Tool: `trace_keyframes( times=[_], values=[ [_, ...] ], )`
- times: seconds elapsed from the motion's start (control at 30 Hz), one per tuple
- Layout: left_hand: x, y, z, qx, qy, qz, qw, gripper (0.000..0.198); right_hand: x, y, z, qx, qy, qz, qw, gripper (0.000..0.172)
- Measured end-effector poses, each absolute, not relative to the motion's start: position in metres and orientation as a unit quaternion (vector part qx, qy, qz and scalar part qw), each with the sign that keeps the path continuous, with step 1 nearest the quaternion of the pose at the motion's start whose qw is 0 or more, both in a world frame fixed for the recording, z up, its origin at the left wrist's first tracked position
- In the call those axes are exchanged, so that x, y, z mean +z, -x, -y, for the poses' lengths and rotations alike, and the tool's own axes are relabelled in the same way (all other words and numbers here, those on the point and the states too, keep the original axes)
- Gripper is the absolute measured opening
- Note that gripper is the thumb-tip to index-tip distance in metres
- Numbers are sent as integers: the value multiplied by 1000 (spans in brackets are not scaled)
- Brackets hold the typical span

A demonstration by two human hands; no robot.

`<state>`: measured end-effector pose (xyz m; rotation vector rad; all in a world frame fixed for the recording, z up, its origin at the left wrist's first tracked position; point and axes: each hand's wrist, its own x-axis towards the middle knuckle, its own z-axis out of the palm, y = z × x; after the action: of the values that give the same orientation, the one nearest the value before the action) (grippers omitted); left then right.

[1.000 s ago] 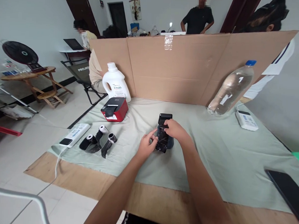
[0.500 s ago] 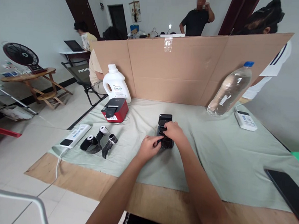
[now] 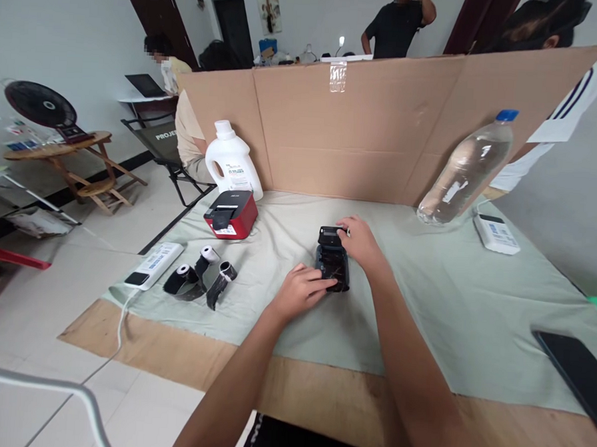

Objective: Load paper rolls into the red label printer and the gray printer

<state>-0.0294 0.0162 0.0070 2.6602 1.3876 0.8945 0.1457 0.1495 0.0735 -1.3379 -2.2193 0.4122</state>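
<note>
A small black hinged device (image 3: 334, 260), which looks like a portable label printer, lies on the green cloth in front of me. Its lid (image 3: 328, 236) is tipped back at the far end, showing a dark inside. My left hand (image 3: 299, 294) reaches in from the left, its forefinger stretched over the near part of the body. At the lid's right edge, the thumb and fingers of my right hand (image 3: 359, 243) are closed on it. The undersides of both hands' fingers are partly hidden.
Left stand a red-and-black printer (image 3: 231, 214), a white jug (image 3: 234, 160), black ribbon rolls (image 3: 200, 272) and a white power strip (image 3: 155, 265). A cardboard screen (image 3: 343, 132) closes the back. Right are a large bottle (image 3: 466, 172), a white box (image 3: 497, 234) and a dark phone (image 3: 573, 371).
My right hand has moved away from me, from the device's middle to its lid edge. The left hand's forefinger now stretches further over the body. The view has tilted slightly down.
</note>
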Motion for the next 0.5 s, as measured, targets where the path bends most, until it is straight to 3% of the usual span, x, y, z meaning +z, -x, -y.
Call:
trace_keyframes(
  times=[0.27,0.5],
  values=[
    [4,28,-14,314,-856,-410,38,31,88,-147,-138,183,520,808,209,28],
    [0,27,-14,307,-845,-432,75,33,97,-149,-125,243,496,832,56,14]
  ],
)
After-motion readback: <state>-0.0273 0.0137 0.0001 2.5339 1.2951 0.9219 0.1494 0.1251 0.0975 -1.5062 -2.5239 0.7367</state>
